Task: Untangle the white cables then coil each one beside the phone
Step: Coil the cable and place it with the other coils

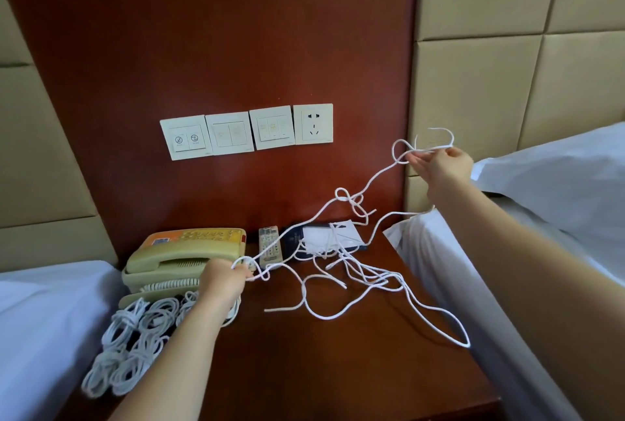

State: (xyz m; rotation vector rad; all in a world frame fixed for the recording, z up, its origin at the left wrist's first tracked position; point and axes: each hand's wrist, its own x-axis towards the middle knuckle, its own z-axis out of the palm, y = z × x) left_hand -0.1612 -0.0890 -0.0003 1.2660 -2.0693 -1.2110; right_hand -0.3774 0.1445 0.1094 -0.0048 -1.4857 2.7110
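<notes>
Left hand: clenched round a strand of the white cables, low over the counter, just in front of the phone's right end; a small loop shows at the fingers.
Right hand: raised above the right rear corner of the counter, grasping the same tangle by several loops that stick out above and to the left of the fingers.
Strand between hands: rises from the left hand toward the right hand, with a loose knot hanging in mid-air over the rear of the counter.
Rest of tangle: lies in crossing loops across the middle and right half of the counter; one long loop reaches the right edge, against the right bed.
Phone: beige, left rear corner, handset on its cradle.
Coiled cables: several white bundles in a cluster along the left edge, from just in front of the phone toward the front left corner, touching the left bed.
Remote: rear edge, just right of the phone.
Dark folder: rear edge, right of the remote, white paper on top, partly under the tangle.
Wall: three switch plates and a socket on the wood panel.
</notes>
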